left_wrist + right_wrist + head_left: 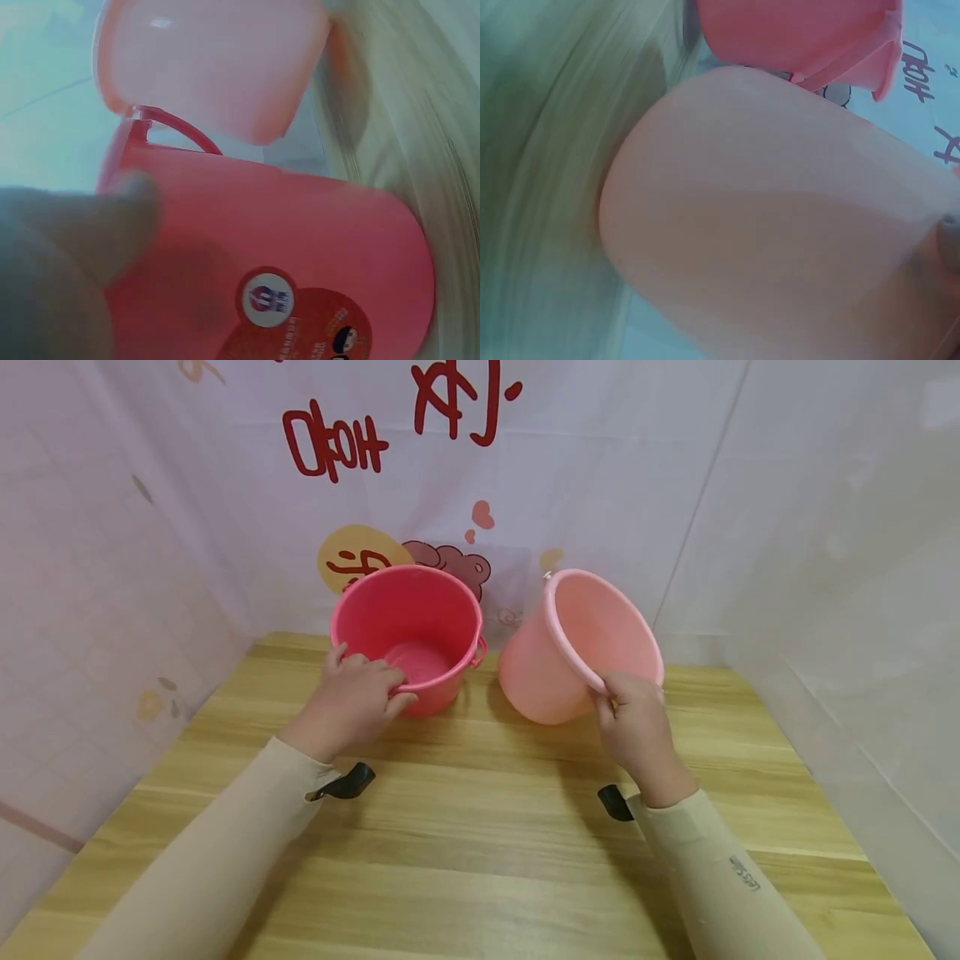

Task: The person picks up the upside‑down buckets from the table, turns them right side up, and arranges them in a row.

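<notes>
At the back of the table stand two plastic buckets, a dark pink bucket (438,697) on the left and a light pink bucket (536,672) on the right. My left hand (348,697) holds the dark bucket's near rim, fingers over the edge and thumb outside. My right hand (637,722) grips the light bucket's near right rim. That bucket leans to the right, its mouth facing right and toward me. The dark bucket shows a round sticker (268,297) and its side handle (180,127) in the left wrist view. Its inside looks bare.
The wooden table (450,860) reaches toward me from under the buckets. A printed white cloth (600,468) hangs right behind them, with more cloth along both sides. A black strap end (352,781) sticks out at the left wrist, another black piece (615,802) at the right.
</notes>
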Demonstrator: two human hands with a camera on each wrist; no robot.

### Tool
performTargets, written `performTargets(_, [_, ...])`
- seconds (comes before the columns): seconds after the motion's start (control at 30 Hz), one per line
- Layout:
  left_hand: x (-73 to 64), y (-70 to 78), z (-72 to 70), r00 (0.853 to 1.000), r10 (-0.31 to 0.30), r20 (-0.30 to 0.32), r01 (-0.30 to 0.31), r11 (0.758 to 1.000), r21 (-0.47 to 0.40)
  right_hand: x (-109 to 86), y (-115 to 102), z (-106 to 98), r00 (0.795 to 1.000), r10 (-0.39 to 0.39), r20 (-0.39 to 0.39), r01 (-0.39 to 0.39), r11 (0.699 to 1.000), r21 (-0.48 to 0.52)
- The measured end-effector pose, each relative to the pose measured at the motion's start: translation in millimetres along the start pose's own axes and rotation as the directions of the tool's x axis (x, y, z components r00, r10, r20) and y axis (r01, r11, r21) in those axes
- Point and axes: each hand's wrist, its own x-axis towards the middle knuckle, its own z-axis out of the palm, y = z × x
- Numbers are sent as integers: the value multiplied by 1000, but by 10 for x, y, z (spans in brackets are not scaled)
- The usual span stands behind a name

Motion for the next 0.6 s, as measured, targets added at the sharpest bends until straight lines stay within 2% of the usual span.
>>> performTargets(0.1, [-28, -6, 3, 1000, 24, -3, -24, 1000, 13, 2, -27, -13, 1000, 25, 13, -25, 1000, 9])
performTargets(0.2, [-27, -73, 48, 999, 37, -40, -38, 999, -28, -7, -21, -31, 988, 155, 11, -156, 986, 56])
performTargets(0.3, [-19, -196, 122, 994, -2, -109, -16, 987, -160, -11, 35, -55, 949, 314, -2, -311, 942, 125])
performTargets(0.37, [-18, -307, 169, 989, -69, -131, 24, 948, -318, -2, 91, -69, 910, 416, 0, -406, 889, 213])
performTargets(0.4, [-17, -374, 193, 985, -112, -135, 48, 912, -408, 9, 118, -78, 882, 471, 14, -454, 841, 295])
performTargets(0.43, [-12, -439, 217, 978, -157, -141, 69, 869, -491, 24, 142, -85, 851, 525, 30, -495, 781, 380])
performTargets(0.47, [-10, -498, 235, 968, -207, -139, 90, 809, -581, 45, 155, -98, 813, 581, 51, -529, 698, 483])
performTargets(0.5, [-4, -548, 249, 958, -259, -122, 107, 719, -687, 63, 176, -108, 776, 625, 83, -549, 605, 577])
performTargets(0.53, [1, -586, 264, 946, -310, -96, 115, 596, -794, 83, 187, -121, 740, 661, 127, -556, 493, 670])
performTargets(0.57, [11, -614, 282, 932, -354, -77, 97, 446, -890, 103, 192, -134, 709, 683, 174, -541, 370, 755])
performTargets(0.6, [23, -637, 305, 922, -384, -52, 57, 267, -962, 119, 200, -148, 681, 697, 224, -521, 246, 817])
